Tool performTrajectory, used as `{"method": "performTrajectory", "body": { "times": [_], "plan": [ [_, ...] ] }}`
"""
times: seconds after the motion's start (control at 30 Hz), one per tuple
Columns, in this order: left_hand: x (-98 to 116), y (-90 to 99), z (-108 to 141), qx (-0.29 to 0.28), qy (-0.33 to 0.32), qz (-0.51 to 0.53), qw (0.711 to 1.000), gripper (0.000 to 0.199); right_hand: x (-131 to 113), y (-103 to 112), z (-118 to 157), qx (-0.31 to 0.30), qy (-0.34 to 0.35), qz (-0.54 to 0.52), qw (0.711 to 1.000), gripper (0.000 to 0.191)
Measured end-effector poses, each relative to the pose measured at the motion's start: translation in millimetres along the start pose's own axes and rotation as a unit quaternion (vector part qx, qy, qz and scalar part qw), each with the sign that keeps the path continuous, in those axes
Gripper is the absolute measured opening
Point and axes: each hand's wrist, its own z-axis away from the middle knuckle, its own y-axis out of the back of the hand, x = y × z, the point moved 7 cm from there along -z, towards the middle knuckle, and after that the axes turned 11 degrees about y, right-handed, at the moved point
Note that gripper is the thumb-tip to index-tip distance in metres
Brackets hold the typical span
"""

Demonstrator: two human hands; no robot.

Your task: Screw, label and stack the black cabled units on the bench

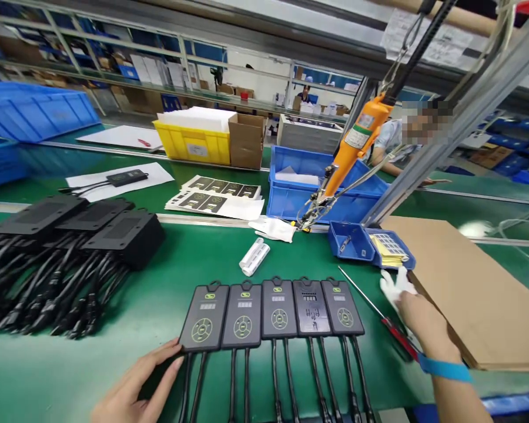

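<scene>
Several black controllers with small displays stand side by side in a row, their black cables running toward me. My left hand (141, 379) has its fingers apart, and a fingertip touches the lower left corner of the leftmost controller (203, 317). The fourth controller (310, 308) from the left shows a bare dark front, unlike its neighbours with green-ringed button labels. To the right of the row, my right hand (417, 311) is closed on a white glove (394, 286); its fingertips are partly hidden. Beneath that hand lies a screwdriver (392, 332) with a red and black handle.
Black boxes with bundled cables (123, 235) are piled at left. An orange electric screwdriver (357, 138) hangs above a blue bin (291, 194). Printed label sheets (216, 197), a white roll (254, 257), another glove (273, 228) and cardboard (471, 288) lie around. A person (390, 138) sits across.
</scene>
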Motion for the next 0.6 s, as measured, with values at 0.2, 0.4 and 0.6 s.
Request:
{"method": "performTrajectory", "body": {
  "times": [0.2, 0.4, 0.6],
  "plan": [
    [7, -2.1, -8, -0.034, 0.055, 0.012, 0.998, 0.039, 9, 21, 33, 0.127, 0.042, -0.078, 0.988, 0.037],
    [6, -8.9, -7, -0.063, 0.060, 0.015, 0.996, 0.045, -122, -2, 63, 0.028, 0.371, -0.157, 0.915, 0.052],
    [5, -9.7, -5, -0.053, 0.081, 0.038, 0.995, 0.045, -183, -34, 76, 0.005, 0.442, -0.100, 0.891, 0.087]
  ]
}}
